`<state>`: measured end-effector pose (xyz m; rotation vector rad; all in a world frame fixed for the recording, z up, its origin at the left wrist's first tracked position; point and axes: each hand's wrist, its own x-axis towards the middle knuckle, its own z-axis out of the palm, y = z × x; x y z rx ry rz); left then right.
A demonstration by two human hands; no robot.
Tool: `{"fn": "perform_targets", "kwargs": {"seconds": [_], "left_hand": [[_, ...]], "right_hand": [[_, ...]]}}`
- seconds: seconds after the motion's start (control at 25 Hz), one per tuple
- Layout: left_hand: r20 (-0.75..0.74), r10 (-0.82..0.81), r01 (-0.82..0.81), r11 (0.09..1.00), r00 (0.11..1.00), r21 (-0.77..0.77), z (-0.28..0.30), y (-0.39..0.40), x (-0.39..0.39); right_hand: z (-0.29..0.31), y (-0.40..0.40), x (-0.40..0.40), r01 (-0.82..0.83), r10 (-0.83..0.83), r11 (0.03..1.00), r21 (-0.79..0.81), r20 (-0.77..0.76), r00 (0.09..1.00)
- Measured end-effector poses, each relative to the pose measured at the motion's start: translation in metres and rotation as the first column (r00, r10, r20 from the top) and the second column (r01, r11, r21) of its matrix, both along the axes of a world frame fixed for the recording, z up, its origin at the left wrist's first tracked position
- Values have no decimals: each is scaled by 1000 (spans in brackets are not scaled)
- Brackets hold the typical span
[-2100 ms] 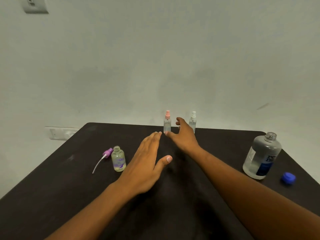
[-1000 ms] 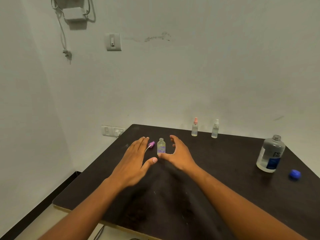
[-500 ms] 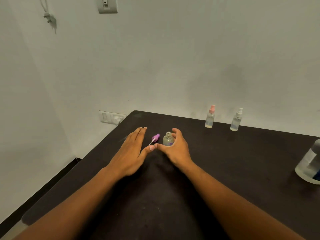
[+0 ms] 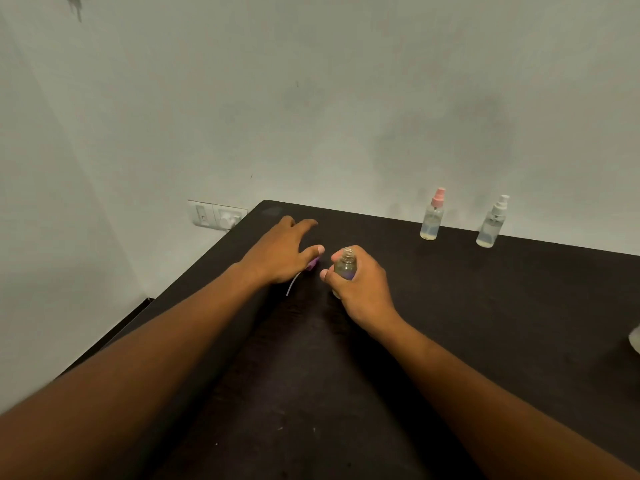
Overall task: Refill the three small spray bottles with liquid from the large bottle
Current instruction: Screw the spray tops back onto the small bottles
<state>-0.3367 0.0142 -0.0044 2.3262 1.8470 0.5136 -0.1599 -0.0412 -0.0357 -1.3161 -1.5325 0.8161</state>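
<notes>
Open bottle [image 4: 345, 265]: uncapped, threaded neck bare, upright, near the left part of the tabletop [image 4: 485, 323]. Your right hand [image 4: 360, 285] grips it, fingers and thumb curled round the body, neck showing above the thumb. Whether its base rests on the tabletop or is just lifted: cannot tell, the hand hides it.

Purple sprayer [image 4: 312, 263]: lies on the tabletop just left of the open bottle, with its thin white tube [image 4: 291, 285] trailing toward you. Your left hand [image 4: 282, 252] is over it, fingers spread wide and nearly straight, thumb tip near the sprayer head. Contact between hand and sprayer: cannot tell.

Pink-top bottle [image 4: 432, 216]: upright at the far edge of the tabletop, close to the wall [image 4: 311, 98], sprayer on, a little liquid visible at the bottom.

White-top bottle [image 4: 491, 223]: upright just right of the pink-top one, apart from it, sprayer on, low liquid level.

Large bottle [image 4: 635, 339]: only a pale sliver shows at the right edge of the view, well apart from both hands.

Wall socket [image 4: 218, 216]: white plate on the wall beside the tabletop's far left corner.
</notes>
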Motion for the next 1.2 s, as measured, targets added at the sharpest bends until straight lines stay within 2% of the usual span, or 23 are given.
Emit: {"fn": "perform_targets", "kwargs": {"seconds": [0.2,0.32,0.52,0.8,0.96,1.2], "left_hand": [[-138,-17,-4,989,990,-149,-3,10,24],[-147,-3,-18,990,989,-139,-6,11,30],[-40,37,-39,997,999,-68,10,-16,29],[233,-29,11,997,972,79,58,-95,49],[397,-118,46,981,910,187,99,-158,74],[474,-297,133,928,829,348,156,-244,119]], "right_hand": [[6,-6,15,-6,6,1000,-2,10,1000],[10,-16,22,-24,25,1000,-20,15,1000],[29,-42,36,-65,66,997,-34,18,998],[70,-111,55,-95,92,994,-53,-46,995],[96,-175,79,-136,131,988,-69,-70,989],[124,-266,116,-97,97,995,2,-89,991]]}}
